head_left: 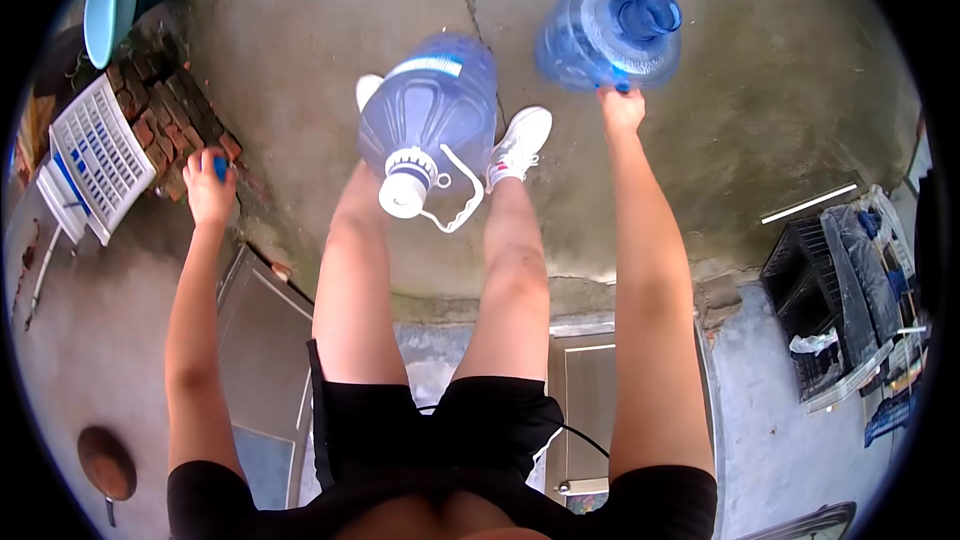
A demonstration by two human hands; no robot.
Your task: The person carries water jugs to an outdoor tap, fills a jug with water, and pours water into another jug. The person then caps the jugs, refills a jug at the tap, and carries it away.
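Observation:
My left hand (208, 195) is out to the left, its fingers closed around a small blue cap (221, 168). With my right arm stretched forward, my right hand (624, 112) grips a large clear blue water jug (590, 35) at its near side, where a blue handle seems to be. The jug's open neck (652, 14) points to the right and up. Between my feet stands a second plastic water bottle (430, 105) with a white screw cap (402, 194) and a white loop handle (460, 215). Neither hand touches it.
Stacked bricks (165, 105), a white plastic crate (100, 155) and a light blue basin (101, 15) are on the left. A pan (107, 462) is at lower left. Black crates (805, 280) with clutter stand on the right. A white strip (810, 203) lies on the concrete floor (330, 0).

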